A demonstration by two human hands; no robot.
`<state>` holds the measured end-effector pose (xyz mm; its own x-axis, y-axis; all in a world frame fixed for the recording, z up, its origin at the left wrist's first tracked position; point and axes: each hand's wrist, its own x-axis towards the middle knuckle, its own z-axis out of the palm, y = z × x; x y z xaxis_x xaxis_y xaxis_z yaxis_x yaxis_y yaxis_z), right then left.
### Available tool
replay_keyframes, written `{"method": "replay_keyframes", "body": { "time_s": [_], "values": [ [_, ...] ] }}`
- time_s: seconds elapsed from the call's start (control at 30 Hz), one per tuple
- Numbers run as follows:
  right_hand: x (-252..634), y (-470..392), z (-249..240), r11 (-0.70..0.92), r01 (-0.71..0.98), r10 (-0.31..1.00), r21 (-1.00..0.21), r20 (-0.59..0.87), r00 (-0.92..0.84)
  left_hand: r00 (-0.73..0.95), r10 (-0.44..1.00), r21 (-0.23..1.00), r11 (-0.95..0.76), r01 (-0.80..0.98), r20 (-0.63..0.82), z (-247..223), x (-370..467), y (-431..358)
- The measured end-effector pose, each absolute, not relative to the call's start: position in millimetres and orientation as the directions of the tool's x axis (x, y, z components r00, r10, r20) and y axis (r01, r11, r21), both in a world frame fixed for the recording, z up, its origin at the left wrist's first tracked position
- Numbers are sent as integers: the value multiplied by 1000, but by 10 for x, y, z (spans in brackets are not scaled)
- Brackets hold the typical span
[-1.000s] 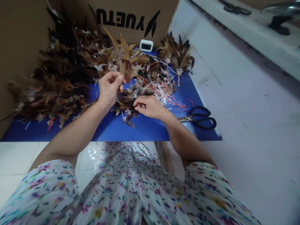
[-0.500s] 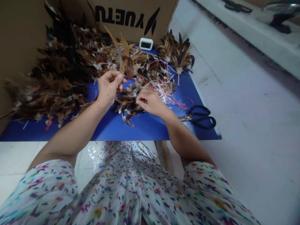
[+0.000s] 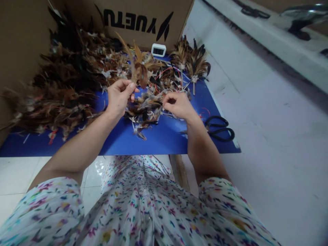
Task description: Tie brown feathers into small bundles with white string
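Note:
My left hand [image 3: 120, 97] pinches a light-brown feather [image 3: 132, 65] upright between thumb and fingertips. Other tan feathers [image 3: 141, 66] stand right beside it; I cannot tell whether they are in the same pinch. To the right, my right hand [image 3: 178, 104] is closed, thumb against forefinger, over the edge of a small heap of dark and brown feathers [image 3: 147, 112]. Whatever its fingertips hold is too small to make out. White and red strings lie partly hidden behind this hand.
Black-handled scissors [image 3: 219, 128] lie at the right of the blue board [image 3: 159, 143]. A large feather pile [image 3: 66, 78] fills the left. Tied feather bunches [image 3: 196, 65] lie at the back right, near a small white digital clock [image 3: 158, 50]. A cardboard box [image 3: 143, 10] stands behind.
My right hand has moved to the right, from over the small feather heap to its right edge, now covering the strings. My left hand has stayed nearly in place with its feather.

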<state>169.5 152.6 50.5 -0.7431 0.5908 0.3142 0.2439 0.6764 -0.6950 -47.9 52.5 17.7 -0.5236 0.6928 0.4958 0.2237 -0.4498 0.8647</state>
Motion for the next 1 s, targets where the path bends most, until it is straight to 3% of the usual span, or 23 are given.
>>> {"method": "replay_keyframes", "body": {
  "time_s": [0.17,0.33,0.47,0.6,0.8,1.0],
  "values": [
    [1721,1536,487,743,348,588,-571,309,-747,-490,694,850,-446,282,527,162,-499,528],
    [1608,1465,350,873,191,410,-450,461,-788,-490,683,841,-445,309,542,130,-490,543],
    [1491,1404,216,932,185,309,-311,422,-852,-480,694,844,-420,334,536,122,-475,539],
    [1439,1411,139,945,212,298,-249,384,-874,-479,711,856,-399,329,515,125,-467,531],
    [1506,1449,238,886,150,377,-438,495,-783,-527,693,871,-398,289,492,162,-423,522],
    [1582,1483,396,724,165,604,-670,500,-621,-522,696,868,-430,248,494,248,-389,471]
  ]
}}
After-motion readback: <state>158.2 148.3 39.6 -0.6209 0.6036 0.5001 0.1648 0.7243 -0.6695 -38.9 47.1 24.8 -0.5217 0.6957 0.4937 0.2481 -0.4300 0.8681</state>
